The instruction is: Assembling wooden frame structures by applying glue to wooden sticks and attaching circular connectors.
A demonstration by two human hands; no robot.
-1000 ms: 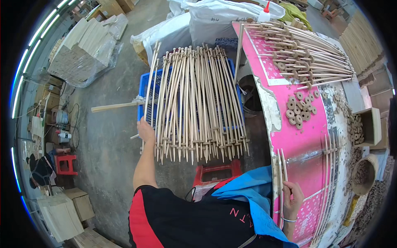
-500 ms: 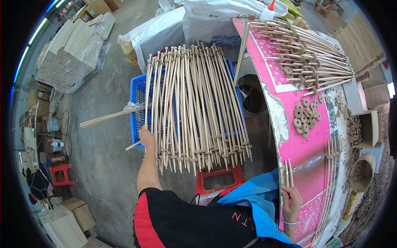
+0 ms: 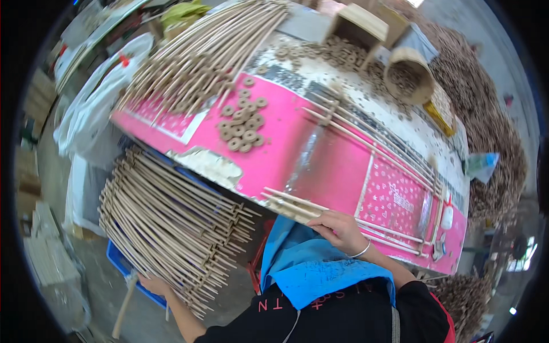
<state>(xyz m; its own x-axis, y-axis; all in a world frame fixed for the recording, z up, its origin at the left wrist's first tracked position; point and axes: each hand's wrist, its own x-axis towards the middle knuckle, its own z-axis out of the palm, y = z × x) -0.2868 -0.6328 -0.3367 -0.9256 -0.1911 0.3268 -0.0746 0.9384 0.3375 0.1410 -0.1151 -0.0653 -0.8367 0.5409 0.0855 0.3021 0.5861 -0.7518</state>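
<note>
My left hand (image 3: 153, 284), slightly blurred, is closed at the rim of a blue plastic crate (image 3: 118, 258), low on the left. Across the crate lies a thick layer of slim wooden rods with pegs (image 3: 166, 223), their tapered ends toward me. At the near edge of the pink-covered table (image 3: 337, 166), my right hand (image 3: 341, 230) pinches pale wooden rods (image 3: 294, 201) that lie along the edge; its fingertips are partly hidden. A second set of long rods (image 3: 383, 154) lies farther in, with a wooden crosspiece near the left end.
Wooden rings (image 3: 243, 123) are heaped on the pink sheet. Behind them lie many rods with rings (image 3: 211, 51). A wooden box (image 3: 360, 26) and a round tub of small pieces (image 3: 409, 77) stand at the back. A glue bottle (image 3: 447, 218) is at the right end.
The view has swung right toward the table, so the crate now appears at lower left. My left hand stays by the crate's rim and my right hand by the rods at the table edge.
</note>
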